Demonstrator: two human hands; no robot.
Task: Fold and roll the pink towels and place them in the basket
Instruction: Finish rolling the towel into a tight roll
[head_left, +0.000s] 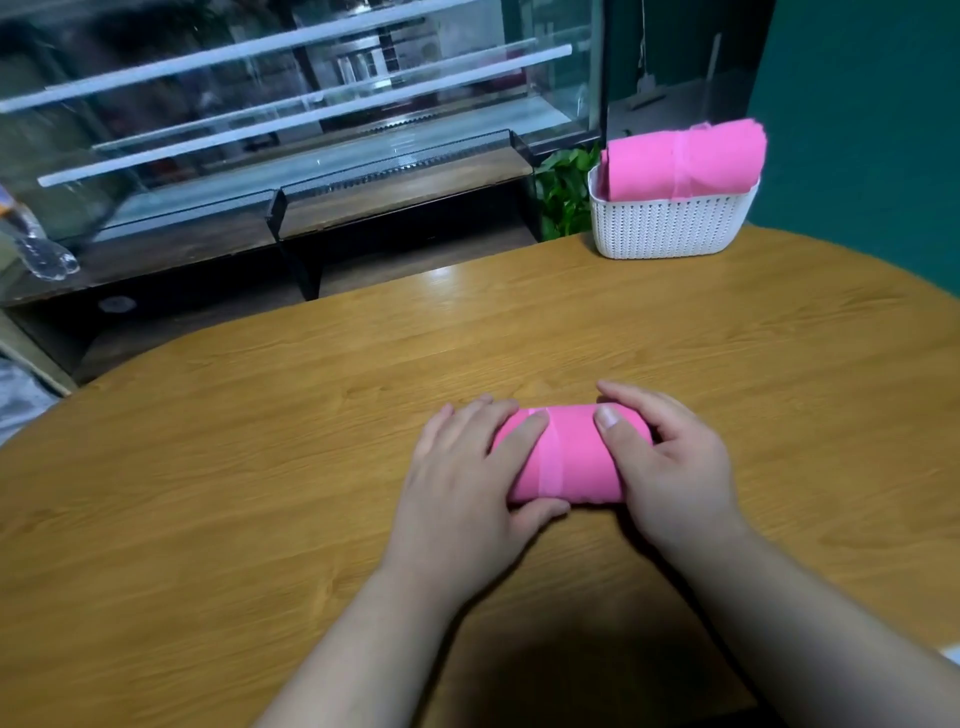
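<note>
A pink towel, rolled into a short thick cylinder, lies on the wooden table in front of me. My left hand grips its left end, fingers over the top and thumb under the near side. My right hand holds its right end the same way. At the table's far right stands a white woven basket with another rolled pink towel lying across its top.
A green leafy plant sits just left of the basket. Beyond the table's far edge is a glass display cabinet on a dark low stand. A green wall rises behind the basket.
</note>
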